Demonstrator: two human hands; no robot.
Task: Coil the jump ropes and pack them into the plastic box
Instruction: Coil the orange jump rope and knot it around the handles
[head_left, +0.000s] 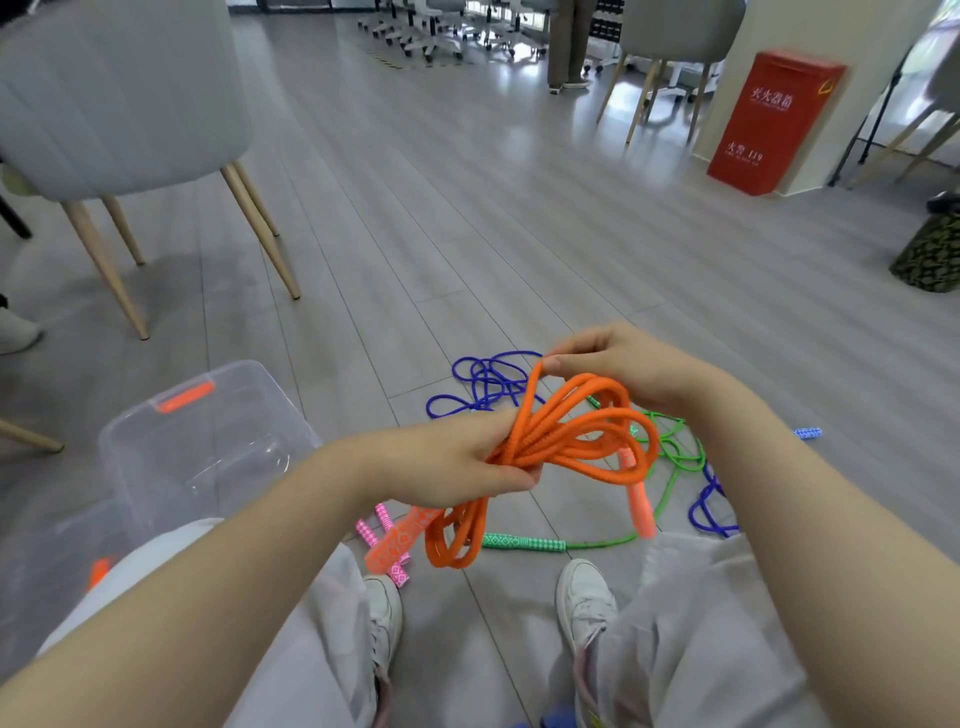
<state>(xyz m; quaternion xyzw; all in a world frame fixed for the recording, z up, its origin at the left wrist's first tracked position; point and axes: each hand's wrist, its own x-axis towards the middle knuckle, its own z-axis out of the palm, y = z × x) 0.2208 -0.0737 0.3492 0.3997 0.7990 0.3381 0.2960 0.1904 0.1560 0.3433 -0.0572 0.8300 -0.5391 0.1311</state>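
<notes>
Orange jump rope (571, 441): gathered in several loops, being held above the floor (467, 208) between both hands. One patterned orange handle (397, 540) is hanging below the left hand, the other (638, 499) is dangling at the right of the loops.

Left hand (447, 462): fingers and thumb are curling round the bunched loops at their left end, gripping them.

Right hand (618, 369): thumb and fingertips are pinching a single strand at the top of the coil.

Plastic box (208, 447): clear, lid off, orange latch on its far rim, sitting on the floor by the person's left knee; nothing is showing inside it.

Blue jump rope (483, 384): lying loose on the floor beyond the hands.

Green jump rope (670, 457): lying tangled on the floor under the right forearm, its handle (522, 543) between the shoes.

Pink handles (384, 525): lying on the floor just behind the left-hand orange handle.
</notes>
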